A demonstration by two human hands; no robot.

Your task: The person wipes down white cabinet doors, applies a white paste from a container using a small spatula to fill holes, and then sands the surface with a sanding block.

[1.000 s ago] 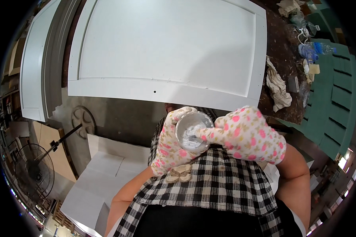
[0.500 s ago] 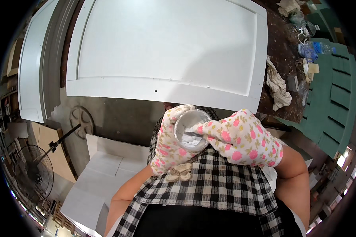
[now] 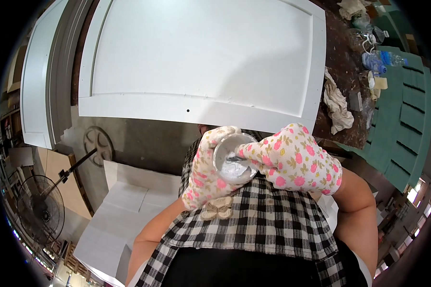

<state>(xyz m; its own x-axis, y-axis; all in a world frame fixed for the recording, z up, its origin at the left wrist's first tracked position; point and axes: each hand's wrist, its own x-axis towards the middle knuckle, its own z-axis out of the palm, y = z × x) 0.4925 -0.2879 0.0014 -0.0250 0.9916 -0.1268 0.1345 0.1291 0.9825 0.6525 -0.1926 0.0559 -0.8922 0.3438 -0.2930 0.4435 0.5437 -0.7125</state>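
In front of my checked apron, my left hand (image 3: 207, 167), in a floral cotton glove, is wrapped round a round whitish tub (image 3: 219, 165). A thick white paste (image 3: 235, 168) lies in the bottom of the tub and smears its inner wall. My right hand (image 3: 294, 160), gloved in the same print, is closed at the tub's right rim with its fingertips reaching inside. From those fingers a small grey tool (image 3: 233, 158) dips toward the paste; most of it is hidden. Just beyond both hands lies a white framed panel (image 3: 196, 107) with small specks along its near inner edge.
The panel rests on a dark worktable (image 3: 342, 88), where a crumpled cloth (image 3: 337, 105), a small grey block (image 3: 355, 101) and several plastic bottles (image 3: 390, 58) lie. Green panels (image 3: 402, 129) are at right. Another white panel (image 3: 36, 91) stands at left, above a fan (image 3: 42, 208) and grey-white boards (image 3: 115, 205).
My right hand has shifted slightly upward and turned at the tub, so more of the white paste and the grey tool show. My left hand keeps its hold on the tub.
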